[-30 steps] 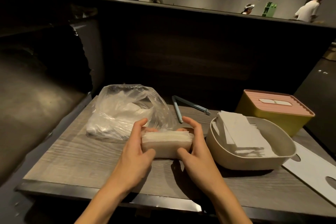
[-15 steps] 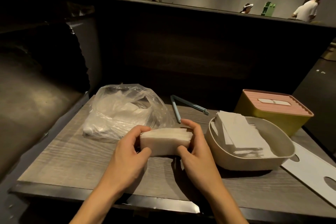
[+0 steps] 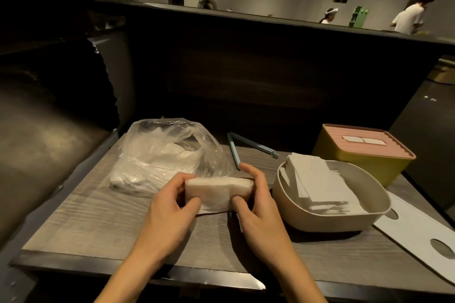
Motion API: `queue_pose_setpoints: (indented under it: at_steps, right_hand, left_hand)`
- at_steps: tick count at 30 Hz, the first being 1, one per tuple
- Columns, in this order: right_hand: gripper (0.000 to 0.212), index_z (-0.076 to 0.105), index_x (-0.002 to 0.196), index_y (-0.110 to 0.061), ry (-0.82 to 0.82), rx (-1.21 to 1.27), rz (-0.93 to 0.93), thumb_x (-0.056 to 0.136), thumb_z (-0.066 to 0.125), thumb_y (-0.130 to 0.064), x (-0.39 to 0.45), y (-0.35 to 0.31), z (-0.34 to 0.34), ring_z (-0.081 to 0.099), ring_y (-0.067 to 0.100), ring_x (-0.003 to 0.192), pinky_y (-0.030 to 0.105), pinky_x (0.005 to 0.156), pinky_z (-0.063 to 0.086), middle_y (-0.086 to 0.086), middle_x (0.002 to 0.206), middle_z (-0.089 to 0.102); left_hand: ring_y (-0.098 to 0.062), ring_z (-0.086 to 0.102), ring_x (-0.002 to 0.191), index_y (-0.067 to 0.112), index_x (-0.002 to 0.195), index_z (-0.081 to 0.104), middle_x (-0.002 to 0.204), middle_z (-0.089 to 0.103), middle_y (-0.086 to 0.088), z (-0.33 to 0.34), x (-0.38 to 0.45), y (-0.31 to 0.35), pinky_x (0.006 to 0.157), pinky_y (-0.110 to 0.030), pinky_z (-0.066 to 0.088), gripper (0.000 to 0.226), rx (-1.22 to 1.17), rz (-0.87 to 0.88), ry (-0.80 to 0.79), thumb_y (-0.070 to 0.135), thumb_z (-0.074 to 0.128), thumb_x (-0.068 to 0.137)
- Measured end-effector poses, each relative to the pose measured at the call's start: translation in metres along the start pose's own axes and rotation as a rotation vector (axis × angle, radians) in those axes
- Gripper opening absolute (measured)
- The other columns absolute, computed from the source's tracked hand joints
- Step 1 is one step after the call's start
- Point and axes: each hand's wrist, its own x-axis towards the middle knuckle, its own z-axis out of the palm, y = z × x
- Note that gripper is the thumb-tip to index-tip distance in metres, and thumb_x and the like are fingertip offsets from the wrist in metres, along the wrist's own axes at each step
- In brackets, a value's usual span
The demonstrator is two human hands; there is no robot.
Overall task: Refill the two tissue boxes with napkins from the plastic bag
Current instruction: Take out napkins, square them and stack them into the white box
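Note:
A thick stack of white napkins [image 3: 218,194] is held just above the table, in front of the clear plastic bag [image 3: 162,155]. My left hand [image 3: 170,211] grips its left end and my right hand [image 3: 258,209] grips its right end, thumbs on the near face. More napkins lie inside the bag. To the right stands an open beige tissue box [image 3: 320,219] with loose white napkins in it. Behind that is a yellow tissue box [image 3: 349,155] closed by a pink lid with a slot.
A blue sealing clip [image 3: 236,152] lies open behind my right hand. A flat white lid with round holes [image 3: 418,233] lies at the right edge of the wooden table [image 3: 98,216]. A dark partition rises behind the table. People stand far off.
Both hands have lifted the napkin stack slightly and tilted its top edge toward me, closing tighter round its ends. The bag and boxes have not moved.

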Motion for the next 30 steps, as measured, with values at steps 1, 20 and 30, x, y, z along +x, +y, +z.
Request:
queue_pose_setpoints:
  at_steps: [1,20,30]
  right_hand:
    - [0.057,0.039,0.141,-0.047,0.010,0.016,-0.003,0.102,0.055,-0.009,0.000,-0.002,0.000,0.066,0.004,0.096,0.023,0.084,0.056,-0.016,0.109,0.068]
    - [0.023,0.050,0.111,-0.045,0.155,-0.032,-0.012,0.101,0.062,-0.028,-0.045,-0.058,-0.077,0.066,-0.002,0.071,0.025,0.053,0.054,-0.015,0.087,0.070]
    - [0.015,0.052,0.108,-0.041,0.351,-0.316,0.068,0.102,0.057,-0.028,-0.044,-0.026,-0.181,0.064,0.009,0.084,0.024,0.065,0.053,-0.012,0.102,0.066]
  left_hand:
    - [-0.019,0.072,0.086,0.026,0.104,0.068,0.094,0.076,-0.002,-0.002,0.001,0.001,0.073,-0.035,0.057,0.031,-0.051,-0.006,0.011,-0.002,0.064,0.092]
    - [-0.011,0.070,0.101,0.023,0.124,0.067,0.110,0.073,0.006,0.015,0.045,0.105,0.083,-0.029,0.056,0.031,0.017,0.036,-0.237,0.018,0.070,0.094]
    - [-0.005,0.064,0.097,0.027,0.131,0.066,0.123,0.065,0.007,0.153,0.081,0.167,0.071,-0.015,0.051,0.034,0.242,0.276,-0.423,0.025,0.066,0.097]
